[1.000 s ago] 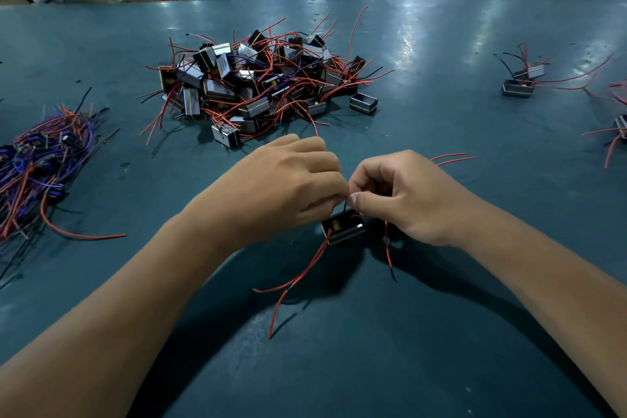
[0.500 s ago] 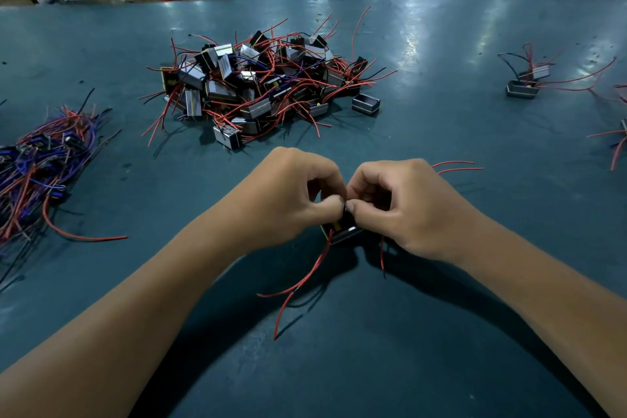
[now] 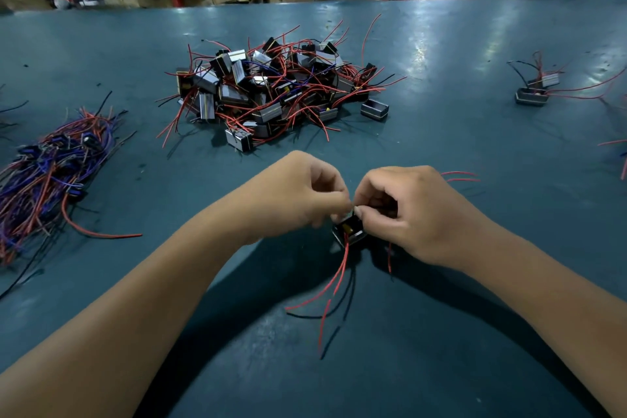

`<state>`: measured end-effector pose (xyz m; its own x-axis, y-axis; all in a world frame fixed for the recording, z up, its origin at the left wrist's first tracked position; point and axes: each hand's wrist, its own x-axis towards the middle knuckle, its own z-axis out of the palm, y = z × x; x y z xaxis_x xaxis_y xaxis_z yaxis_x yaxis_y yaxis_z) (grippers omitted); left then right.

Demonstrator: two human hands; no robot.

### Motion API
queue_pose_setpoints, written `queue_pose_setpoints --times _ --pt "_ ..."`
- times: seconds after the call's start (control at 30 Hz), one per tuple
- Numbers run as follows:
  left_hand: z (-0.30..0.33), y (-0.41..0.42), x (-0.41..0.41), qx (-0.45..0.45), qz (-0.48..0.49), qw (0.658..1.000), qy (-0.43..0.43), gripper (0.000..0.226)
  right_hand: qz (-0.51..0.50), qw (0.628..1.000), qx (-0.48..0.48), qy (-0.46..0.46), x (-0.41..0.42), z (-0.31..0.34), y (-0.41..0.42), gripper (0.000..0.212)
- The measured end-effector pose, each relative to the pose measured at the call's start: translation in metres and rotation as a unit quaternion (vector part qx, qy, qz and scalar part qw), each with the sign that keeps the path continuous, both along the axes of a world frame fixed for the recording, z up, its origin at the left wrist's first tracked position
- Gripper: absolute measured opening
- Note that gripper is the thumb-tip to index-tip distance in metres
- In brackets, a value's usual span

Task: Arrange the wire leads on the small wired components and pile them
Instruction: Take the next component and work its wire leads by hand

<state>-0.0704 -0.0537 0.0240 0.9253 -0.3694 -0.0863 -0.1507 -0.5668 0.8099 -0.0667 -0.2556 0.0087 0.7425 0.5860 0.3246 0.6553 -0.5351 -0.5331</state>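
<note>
Both forearms reach in from the lower corners and meet near the middle of the teal worktop [image 3: 441, 332], knuckles up, the two hands almost touching. The left hand [image 3: 298, 193] is curled, thumb and fingertips pinched together at the top of a small black component [image 3: 349, 231]; what exactly it pinches is blurred (likely a lead, but I cannot tell). The right hand [image 3: 410, 210] is curled too, its thumb and forefinger pinching the component's upper edge, the other fingers folded beneath. The component sits just under the meeting fingertips, tilted, whether on the worktop or just above it I cannot tell. Its red leads [image 3: 334, 285] trail down towards the viewer, and two more red ends [image 3: 461, 176] stick out beyond the right knuckles.

Farther back lies the pile [image 3: 274, 92] of like components, tangled in red wire. A loose wire bundle [image 3: 51, 176] lies at the left, and two components [image 3: 536, 92] stand at the far right.
</note>
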Motion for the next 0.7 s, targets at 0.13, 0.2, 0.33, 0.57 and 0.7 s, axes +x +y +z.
queue_pose_setpoints --times 0.13,0.2,0.33,0.57,0.7 --pt "0.005 0.004 -0.003 0.117 -0.11 0.938 -0.307 0.007 -0.023 0.995 0.06 0.078 0.004 0.0 -0.003 0.014" --pt "0.005 0.003 -0.005 0.148 -0.127 0.91 -0.367 0.008 -0.025 0.991 0.07 0.109 0.006 0.001 -0.004 0.016" --pt "0.005 0.002 -0.008 0.225 -0.142 0.859 -0.437 0.012 -0.022 0.984 0.071 0.161 0.008 0.003 -0.004 0.017" --pt "0.011 -0.002 -0.009 0.292 -0.18 0.804 -0.485 0.019 -0.006 0.972 0.067 0.226 0.009 0.007 -0.004 0.02" --pt "0.011 -0.004 -0.01 0.27 -0.193 0.807 -0.488 0.013 -0.006 0.972 0.061 0.226 0.009 0.007 -0.003 0.017"
